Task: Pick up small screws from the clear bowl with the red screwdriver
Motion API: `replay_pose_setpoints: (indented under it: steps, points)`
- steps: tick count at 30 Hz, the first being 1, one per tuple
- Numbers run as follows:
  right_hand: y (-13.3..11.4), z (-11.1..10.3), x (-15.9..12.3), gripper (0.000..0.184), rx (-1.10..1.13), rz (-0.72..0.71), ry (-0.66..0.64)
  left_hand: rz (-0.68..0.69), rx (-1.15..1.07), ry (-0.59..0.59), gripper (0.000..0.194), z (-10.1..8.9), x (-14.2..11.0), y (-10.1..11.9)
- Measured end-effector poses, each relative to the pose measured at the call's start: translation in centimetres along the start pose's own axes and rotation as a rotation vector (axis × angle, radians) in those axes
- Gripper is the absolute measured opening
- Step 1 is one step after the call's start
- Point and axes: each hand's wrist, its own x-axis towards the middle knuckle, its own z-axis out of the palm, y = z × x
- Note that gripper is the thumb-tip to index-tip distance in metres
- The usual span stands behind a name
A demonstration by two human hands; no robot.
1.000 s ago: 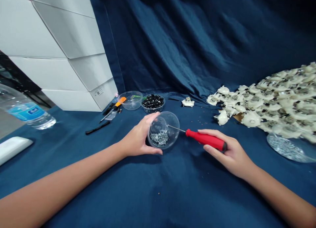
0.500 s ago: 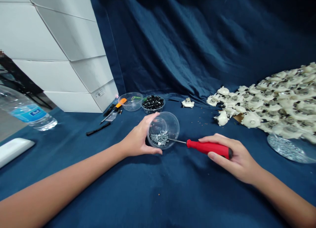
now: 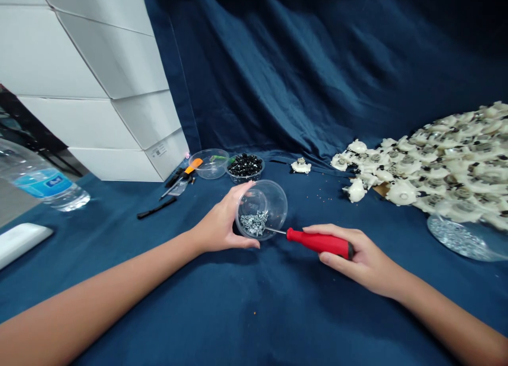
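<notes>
My left hand [image 3: 224,220] grips a clear plastic bowl [image 3: 278,199] by its left side, thumb below and fingers behind, and the bowl is tilted toward me. Small silver screws [image 3: 254,223] lie heaped in its lower part. In my right hand [image 3: 365,257] is a screwdriver [image 3: 319,243] with a red handle, its thin metal shaft pointing left into the bowl. The shaft's tip is among the screws; whether a screw clings to it I cannot tell.
Behind the bowl stand a tub of black parts [image 3: 245,166] and a clear lid [image 3: 210,167]. Cream plastic parts [image 3: 400,192] are piled at right, beside a bag of screws [image 3: 460,239]. White boxes [image 3: 130,128], a water bottle [image 3: 47,183] and an orange-handled tool [image 3: 193,166] occupy the left.
My right hand has moved left with the screwdriver, pushing its tip deeper into the screws. My left hand holds the bowl in nearly the same place.
</notes>
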Motion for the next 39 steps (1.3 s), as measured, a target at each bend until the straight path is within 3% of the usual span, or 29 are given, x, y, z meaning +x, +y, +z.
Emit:
replay_pose_setpoints:
  steps: [6,17,23,29,39]
  points:
    - [0.3,0.6,0.2,0.048,0.039,0.046,-0.027,0.032,0.037,0.005,0.144,0.0,0.0,-0.1]
    - [0.1,1.8,0.8,0.051,-0.006,-0.051,-0.036,0.083,0.080,0.003,0.141,0.0,0.0,0.0]
    - [0.9,1.4,0.7,0.050,-0.103,-0.095,0.096,0.036,0.087,-0.023,0.142,-0.2,0.1,0.3]
    - [1.2,0.7,0.2,0.040,-0.180,-0.013,0.271,0.043,0.077,-0.019,0.141,-0.3,0.2,0.4]
    - [0.3,-0.4,-0.7,0.026,-0.241,-0.054,0.247,0.063,0.090,-0.014,0.141,-0.2,0.0,0.2]
